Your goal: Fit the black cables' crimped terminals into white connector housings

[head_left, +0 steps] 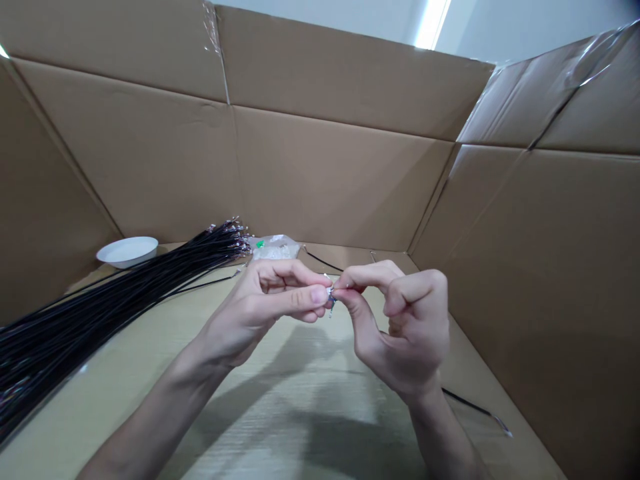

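One small white piece [329,292] in fingertip pinch of left hand [273,297] and right hand [405,320]

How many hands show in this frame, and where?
2: the left hand and the right hand, near mid-picture, fingertips at a small white part. No others show.

On a tabletop [260,413] walled by cardboard [345,187], a cable bundle [150,287] is laid at left before a bowl [127,253], a plastic bag [277,249] is set right of its far end, and a connector [329,291] is held above by the left hand [273,297] and right hand [405,320].
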`<state>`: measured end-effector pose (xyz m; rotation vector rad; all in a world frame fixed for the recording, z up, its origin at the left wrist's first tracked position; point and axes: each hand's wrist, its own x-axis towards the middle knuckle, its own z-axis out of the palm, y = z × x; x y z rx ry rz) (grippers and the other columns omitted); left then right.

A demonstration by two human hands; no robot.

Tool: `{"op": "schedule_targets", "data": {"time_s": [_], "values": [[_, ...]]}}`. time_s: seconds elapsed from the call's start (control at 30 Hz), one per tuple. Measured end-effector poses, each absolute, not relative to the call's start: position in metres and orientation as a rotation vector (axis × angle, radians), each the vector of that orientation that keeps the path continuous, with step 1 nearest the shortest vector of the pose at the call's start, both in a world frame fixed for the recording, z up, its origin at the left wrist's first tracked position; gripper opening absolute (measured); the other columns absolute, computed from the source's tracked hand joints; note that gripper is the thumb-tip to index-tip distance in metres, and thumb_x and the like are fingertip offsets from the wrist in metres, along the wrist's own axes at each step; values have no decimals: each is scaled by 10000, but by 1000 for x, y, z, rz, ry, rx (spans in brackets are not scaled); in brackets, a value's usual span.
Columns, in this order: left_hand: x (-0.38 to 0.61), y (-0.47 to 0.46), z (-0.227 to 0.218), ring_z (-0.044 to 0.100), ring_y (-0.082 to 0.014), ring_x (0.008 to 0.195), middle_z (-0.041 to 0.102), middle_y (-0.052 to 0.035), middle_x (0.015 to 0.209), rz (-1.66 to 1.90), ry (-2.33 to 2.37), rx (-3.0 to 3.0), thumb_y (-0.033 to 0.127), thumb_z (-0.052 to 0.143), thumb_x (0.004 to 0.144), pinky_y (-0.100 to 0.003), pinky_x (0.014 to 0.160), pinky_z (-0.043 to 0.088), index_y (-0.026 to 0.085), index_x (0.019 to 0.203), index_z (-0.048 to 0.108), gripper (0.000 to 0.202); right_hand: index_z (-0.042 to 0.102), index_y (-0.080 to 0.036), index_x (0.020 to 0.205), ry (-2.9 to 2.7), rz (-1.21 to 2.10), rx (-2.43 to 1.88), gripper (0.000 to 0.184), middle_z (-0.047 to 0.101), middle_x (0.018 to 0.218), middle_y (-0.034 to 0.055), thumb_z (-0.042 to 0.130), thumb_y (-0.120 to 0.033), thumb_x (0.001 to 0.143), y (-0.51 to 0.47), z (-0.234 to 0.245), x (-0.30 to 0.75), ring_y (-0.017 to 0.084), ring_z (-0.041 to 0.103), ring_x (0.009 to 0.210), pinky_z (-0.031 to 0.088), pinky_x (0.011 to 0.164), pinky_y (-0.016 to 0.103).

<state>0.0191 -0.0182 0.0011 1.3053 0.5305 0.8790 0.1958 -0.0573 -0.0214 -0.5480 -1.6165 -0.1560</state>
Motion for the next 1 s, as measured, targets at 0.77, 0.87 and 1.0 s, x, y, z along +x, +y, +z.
{"op": "schedule_targets", "data": {"time_s": [0.77, 0.87, 1.0], "values": [[17, -20, 5, 657, -45, 622, 744, 10, 711, 1048, 497, 1479, 283, 900, 804, -76, 586, 550, 236, 852, 837, 92, 300, -246, 930, -1437, 408, -521, 399, 633, 872, -18, 592, 26, 919, -65, -19, 188, 99, 628, 775, 568, 689, 237], [18, -19, 4, 666, -48, 650, 743, 16, 721, 1098, 515, 1526, 293, 897, 807, -80, 615, 566, 253, 865, 840, 90, 315, -243, 941, -1451, 407, -517, 390, 623, 889, -17, 589, 33, 919, -66, -17, 189, 96, 628, 809, 568, 708, 233], [20, -20, 5, 672, -42, 672, 742, 30, 732, 1104, 526, 1554, 294, 888, 816, -70, 629, 570, 275, 861, 843, 67, 338, -240, 961, -1457, 346, -541, 398, 612, 883, -17, 599, 52, 888, -67, -17, 189, 108, 632, 829, 559, 731, 260]]}}
